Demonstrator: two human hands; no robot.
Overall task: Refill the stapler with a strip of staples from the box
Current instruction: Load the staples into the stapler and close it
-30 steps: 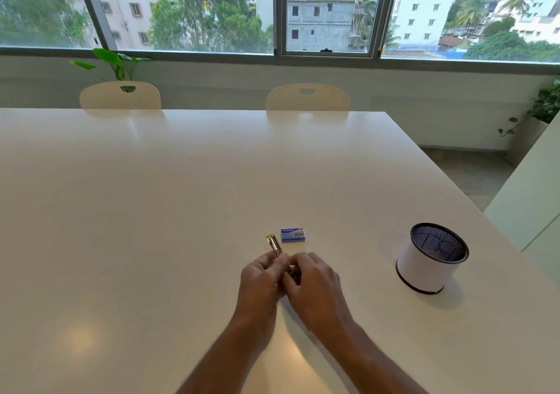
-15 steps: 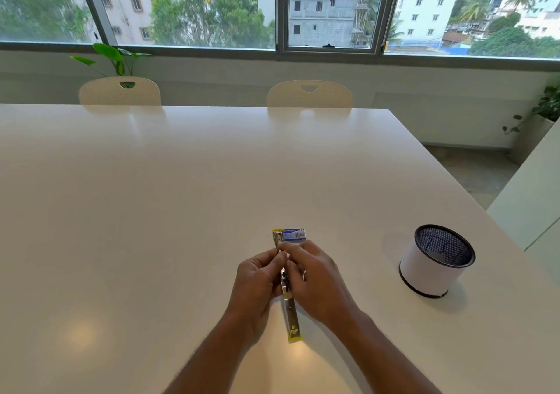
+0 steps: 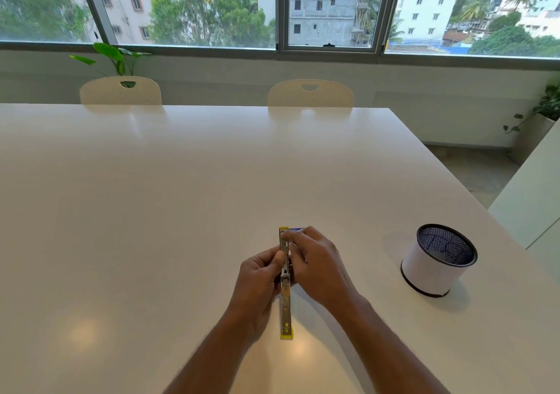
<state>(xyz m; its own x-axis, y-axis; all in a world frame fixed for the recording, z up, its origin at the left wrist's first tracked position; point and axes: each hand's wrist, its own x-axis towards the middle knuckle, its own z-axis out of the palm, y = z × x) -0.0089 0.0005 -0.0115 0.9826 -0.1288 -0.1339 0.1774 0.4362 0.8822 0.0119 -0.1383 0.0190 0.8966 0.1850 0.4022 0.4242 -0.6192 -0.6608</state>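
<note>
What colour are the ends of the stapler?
Yellow, on both ends of the opened stapler; clearest at the near tip in the head view.

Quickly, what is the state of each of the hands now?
Left hand: closed, holding the opened stapler at its middle.
Right hand: closed on the stapler too.

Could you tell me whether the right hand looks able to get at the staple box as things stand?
Probably yes: the right hand is beside the staple box, nothing between them, but its grip is on the opened stapler.
</note>
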